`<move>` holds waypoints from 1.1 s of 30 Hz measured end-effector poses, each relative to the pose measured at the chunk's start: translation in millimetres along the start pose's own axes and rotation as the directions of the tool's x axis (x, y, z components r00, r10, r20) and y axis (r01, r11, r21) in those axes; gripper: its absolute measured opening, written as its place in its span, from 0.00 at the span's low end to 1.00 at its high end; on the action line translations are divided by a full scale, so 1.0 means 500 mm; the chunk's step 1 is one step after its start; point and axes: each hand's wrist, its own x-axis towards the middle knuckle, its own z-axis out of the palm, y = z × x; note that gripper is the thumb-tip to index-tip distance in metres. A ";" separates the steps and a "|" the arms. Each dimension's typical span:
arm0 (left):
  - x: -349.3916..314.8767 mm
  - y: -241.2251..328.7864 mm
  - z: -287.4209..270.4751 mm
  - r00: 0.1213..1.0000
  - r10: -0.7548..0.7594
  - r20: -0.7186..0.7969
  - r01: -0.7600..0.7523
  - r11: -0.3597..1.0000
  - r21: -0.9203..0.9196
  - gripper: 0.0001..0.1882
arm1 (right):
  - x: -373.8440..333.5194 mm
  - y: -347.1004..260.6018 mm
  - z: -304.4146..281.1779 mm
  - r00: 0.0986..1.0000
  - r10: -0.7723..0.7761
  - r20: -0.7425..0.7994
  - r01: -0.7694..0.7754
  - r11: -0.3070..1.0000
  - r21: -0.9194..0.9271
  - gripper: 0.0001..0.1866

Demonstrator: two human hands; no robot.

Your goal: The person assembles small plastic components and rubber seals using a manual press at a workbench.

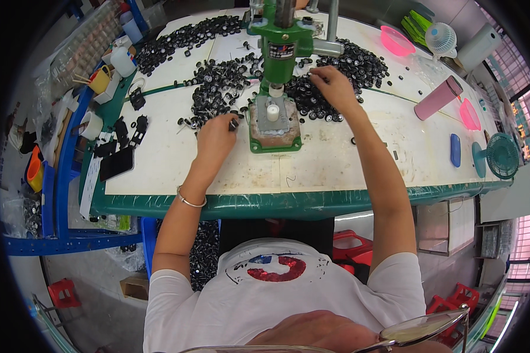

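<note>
A green hand press (278,52) stands on the white-topped table, its metal base plate (284,125) carrying a small white round fixture (272,112). Just left of that base, my left hand (216,139) is closed on a small black wheel (234,125). My right hand (335,89) reaches past the press on its right, at the edge of a heap of small black wheels (359,66). Its fingers are drawn together; what they hold, if anything, is too small to name. Another heap of black wheels (215,85), some with thin metal pins, lies beyond my left hand.
A pink tumbler (439,98), a blue case (455,150) and a teal fan (502,156) stand or lie at the right. Black plastic parts (122,130) and a dark phone-like slab (117,163) lie at the left. Below the table is a blue bin of black parts (205,253).
</note>
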 end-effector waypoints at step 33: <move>-0.148 0.019 -0.021 0.985 -0.167 0.050 0.173 0.898 -0.405 0.07 | -0.114 -0.017 0.029 0.949 -0.305 0.082 0.307 0.952 -0.008 0.09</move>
